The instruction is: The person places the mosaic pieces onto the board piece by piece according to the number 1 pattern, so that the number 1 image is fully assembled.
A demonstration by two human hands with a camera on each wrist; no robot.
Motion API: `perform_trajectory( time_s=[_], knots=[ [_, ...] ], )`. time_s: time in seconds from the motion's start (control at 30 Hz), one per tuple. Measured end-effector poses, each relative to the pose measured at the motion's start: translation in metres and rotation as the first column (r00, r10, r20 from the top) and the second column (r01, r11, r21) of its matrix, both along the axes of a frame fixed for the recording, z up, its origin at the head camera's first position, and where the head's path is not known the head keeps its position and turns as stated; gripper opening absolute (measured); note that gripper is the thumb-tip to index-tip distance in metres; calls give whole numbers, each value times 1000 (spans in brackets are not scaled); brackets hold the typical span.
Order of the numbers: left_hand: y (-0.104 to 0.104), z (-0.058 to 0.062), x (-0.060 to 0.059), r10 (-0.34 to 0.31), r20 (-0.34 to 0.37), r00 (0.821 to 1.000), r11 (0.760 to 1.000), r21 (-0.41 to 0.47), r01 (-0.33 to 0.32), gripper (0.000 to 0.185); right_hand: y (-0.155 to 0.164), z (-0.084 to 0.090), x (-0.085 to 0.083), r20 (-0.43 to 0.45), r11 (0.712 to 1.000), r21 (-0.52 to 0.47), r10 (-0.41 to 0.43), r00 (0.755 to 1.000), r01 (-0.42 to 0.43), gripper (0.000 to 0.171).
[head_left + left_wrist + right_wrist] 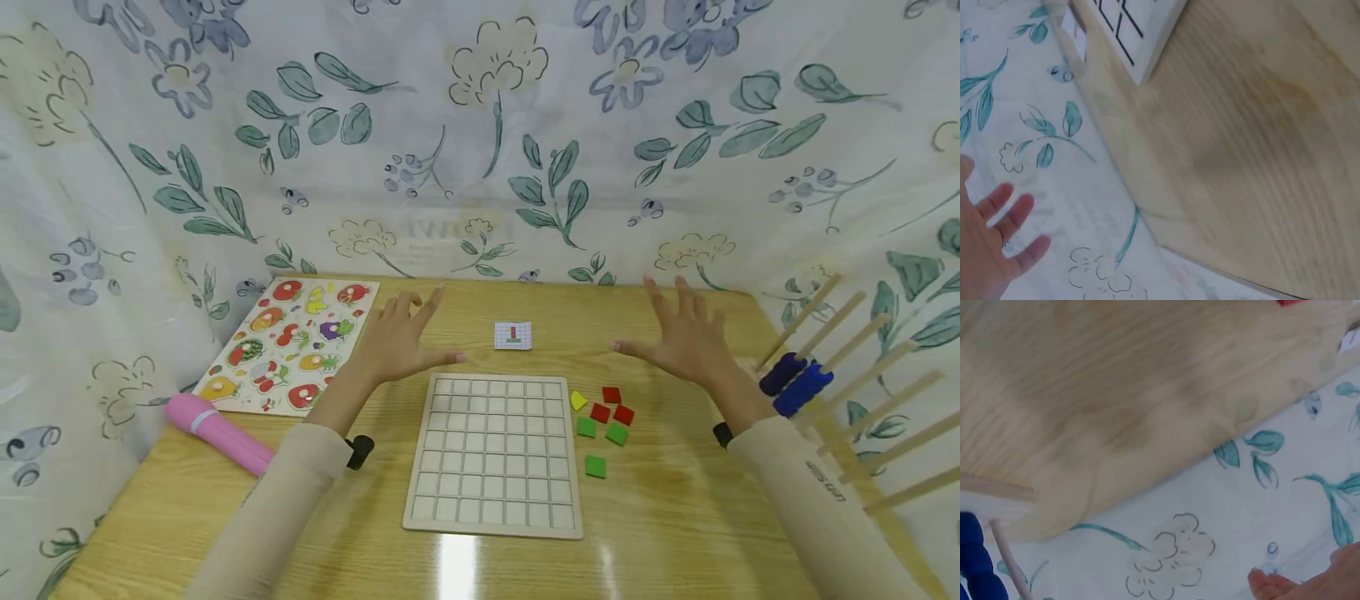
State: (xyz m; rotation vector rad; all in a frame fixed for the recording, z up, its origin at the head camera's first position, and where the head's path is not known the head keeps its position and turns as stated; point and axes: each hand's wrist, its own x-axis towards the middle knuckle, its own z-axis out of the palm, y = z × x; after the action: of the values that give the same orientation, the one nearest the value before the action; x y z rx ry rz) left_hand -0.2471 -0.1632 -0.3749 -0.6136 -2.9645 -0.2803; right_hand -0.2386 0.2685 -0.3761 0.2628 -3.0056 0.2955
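Observation:
Both hands hover flat above the wooden table, fingers spread and holding nothing. My left hand (401, 337) is above the table left of a small pattern card (513, 335); its fingers (1004, 212) show in the left wrist view. My right hand (686, 333) hovers to the card's right. A pale wooden grid board (495, 450) lies in front of the hands with its cells bare. Red tiles (611, 406), green tiles (597, 442) and a yellow piece (577, 401) lie just right of the board.
A fruit peg puzzle (291, 343) lies at the back left, with a pink cylinder (217, 433) in front of it. A wooden rod rack with blue beads (798, 383) stands at the right edge. Flowered cloth (480, 125) walls the table on three sides.

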Motion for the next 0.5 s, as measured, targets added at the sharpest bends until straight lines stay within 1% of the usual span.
perform_trajectory(
  time_s=[0.1, 0.2, 0.33, 0.5],
  knots=[
    [-6, -6, 9, -42, 70, 997, 999, 19, 41, 113, -1, -8, 9, -51, 1000, -4, 29, 998, -29, 117],
    [-13, -14, 14, -91, 119, 989, 995, 54, 86, 116, -4, -14, 15, -82, 998, -12, 63, 995, -64, 116],
    [-21, -25, 19, -142, 167, 976, 988, 90, 128, 121, -5, -21, 23, -80, 996, -32, 85, 993, -87, 116],
    [-26, -32, 25, -166, 255, 953, 981, 142, 132, 125, -6, -27, 31, -68, 993, -69, 94, 993, -99, 116]
  ],
)
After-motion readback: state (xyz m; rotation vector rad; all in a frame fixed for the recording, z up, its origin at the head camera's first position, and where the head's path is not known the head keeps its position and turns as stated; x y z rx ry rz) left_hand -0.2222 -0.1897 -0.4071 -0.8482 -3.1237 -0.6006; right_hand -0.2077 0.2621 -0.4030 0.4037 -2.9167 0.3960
